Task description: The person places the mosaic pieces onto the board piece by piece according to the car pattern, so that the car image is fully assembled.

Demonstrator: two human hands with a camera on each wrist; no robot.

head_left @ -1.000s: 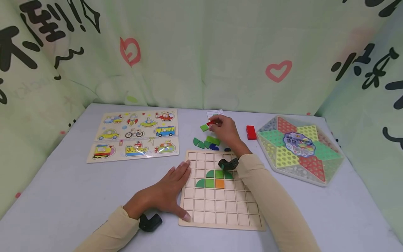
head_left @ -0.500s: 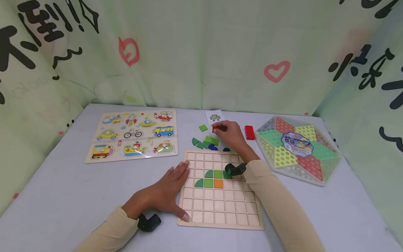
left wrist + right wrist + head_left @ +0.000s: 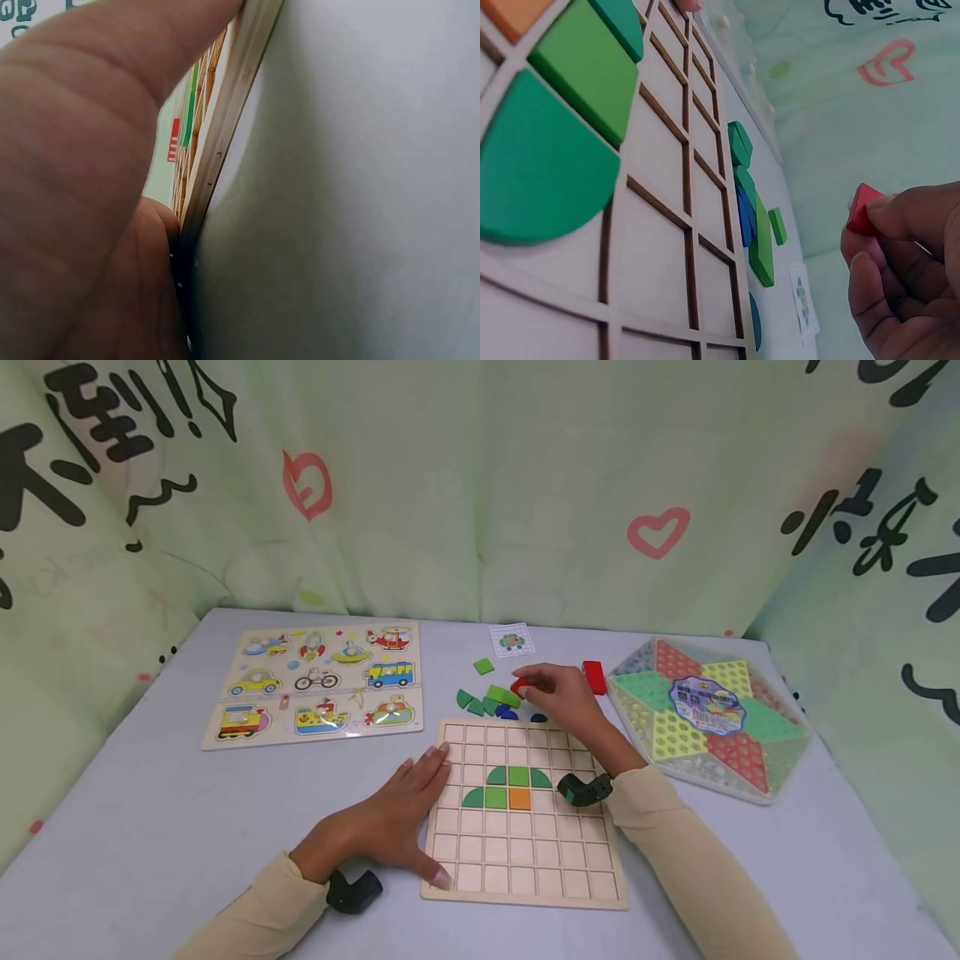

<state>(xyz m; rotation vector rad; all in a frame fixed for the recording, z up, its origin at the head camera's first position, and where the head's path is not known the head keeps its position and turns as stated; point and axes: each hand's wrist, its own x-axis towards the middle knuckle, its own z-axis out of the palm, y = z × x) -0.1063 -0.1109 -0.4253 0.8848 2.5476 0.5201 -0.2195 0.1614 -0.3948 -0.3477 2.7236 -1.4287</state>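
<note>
In the head view, my left hand [image 3: 393, 820] rests along the left side of a wooden grid board [image 3: 523, 875], fingers and thumb spread straight onto its frame. Past the board's far edge, my right hand [image 3: 568, 700] pinches a small red block [image 3: 864, 210] between thumb and fingertips, held up off the table in the right wrist view. Set into the grid are dark green quarter-round blocks [image 3: 544, 169], light green square blocks [image 3: 496, 797] and an orange square block [image 3: 520, 798]. Loose green pieces [image 3: 502, 696] and blue pieces [image 3: 506, 712] lie just left of the right hand.
A picture card [image 3: 512, 640] with a gridded drawing lies at the back. A vehicle puzzle board [image 3: 281, 718] is at the left. To the right are a red box-shaped piece [image 3: 594, 677] and a hexagonal game case [image 3: 708, 718]. A printed curtain [image 3: 420, 527] hangs behind.
My right hand has drawn back toward me and slightly right with the red block, uncovering the picture card. My left hand stays on the board's edge.
</note>
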